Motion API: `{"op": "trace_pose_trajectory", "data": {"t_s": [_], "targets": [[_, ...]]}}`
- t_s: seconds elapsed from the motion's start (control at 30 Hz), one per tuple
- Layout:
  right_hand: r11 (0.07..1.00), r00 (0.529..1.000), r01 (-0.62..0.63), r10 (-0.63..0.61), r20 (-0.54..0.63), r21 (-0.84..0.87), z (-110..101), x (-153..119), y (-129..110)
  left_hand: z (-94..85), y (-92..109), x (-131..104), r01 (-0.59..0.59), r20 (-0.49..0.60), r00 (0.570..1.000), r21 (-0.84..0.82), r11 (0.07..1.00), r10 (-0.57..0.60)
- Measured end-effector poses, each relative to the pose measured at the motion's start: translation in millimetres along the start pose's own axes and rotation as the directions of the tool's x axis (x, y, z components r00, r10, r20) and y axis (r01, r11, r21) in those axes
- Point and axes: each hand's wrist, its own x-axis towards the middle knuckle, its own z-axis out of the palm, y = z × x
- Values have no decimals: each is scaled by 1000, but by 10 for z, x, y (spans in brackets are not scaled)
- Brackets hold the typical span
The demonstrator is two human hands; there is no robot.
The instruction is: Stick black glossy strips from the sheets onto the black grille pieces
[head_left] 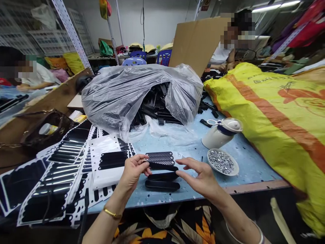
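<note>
Thin black strip pinched at one end, its far end between open fingers

The left hand (135, 168) pinches one end of a thin black strip (165, 166) between thumb and fingertips. The right hand (200, 174) has thumb and fingers spread around the far end; whether they touch it, I cannot tell. The strip lies across the gap between the hands, above the table's near edge.

It looks light and bendable, smooth enough to slip, and more likely to crease than break. Its rounded ends or long edges seem the best hold, leaving the face free.

Just beyond the grip lie perforated black strips (159, 155); just nearer the wearer are glossy, round-ended black pieces (162, 185). Left of the grip, sheets of black die-cut strips (68, 149) overlap. To its right, a white dish (236, 169) holds small metal pieces (220, 162), with a lidded white cup (214, 137) behind.

The speckled blue tabletop (254, 173) looks flat and hard. Farther beyond the grip, a clear plastic bag (111, 91) spills black plastic parts (175, 117); a yellow sack (276, 101) slumps far right. People in white sit well off to either side, amid shelving and blue chairs (164, 57).
</note>
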Motion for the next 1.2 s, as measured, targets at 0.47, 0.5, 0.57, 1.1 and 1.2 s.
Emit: {"op": "trace_pose_trajectory", "data": {"t_s": [0.47, 0.5, 0.57, 1.1, 1.2], "targets": [[989, 984, 98, -80, 159, -110, 119, 64, 252, -14, -189, 22, -54, -67, 995, 240, 969, 72], [990, 989, 72, -56, 136, -119, 61, 59, 249, -29, -218, 11, -99, -90, 986, 339, 936, 137], [990, 998, -4, 12, 61, -142, -57, 36, 254, -70, -267, -21, -205, -83, 953, 532, 822, 291], [960, 959, -280, 279, 55, 2, 168, -254, 403, -272, -584, -135, -581, 417, 772, 770, 264, 480], [980, 981, -194, 193, -27, -46, 196, -129, 495, -333, -565, -35, -461, 244, 822, 816, 349, 514]]}}
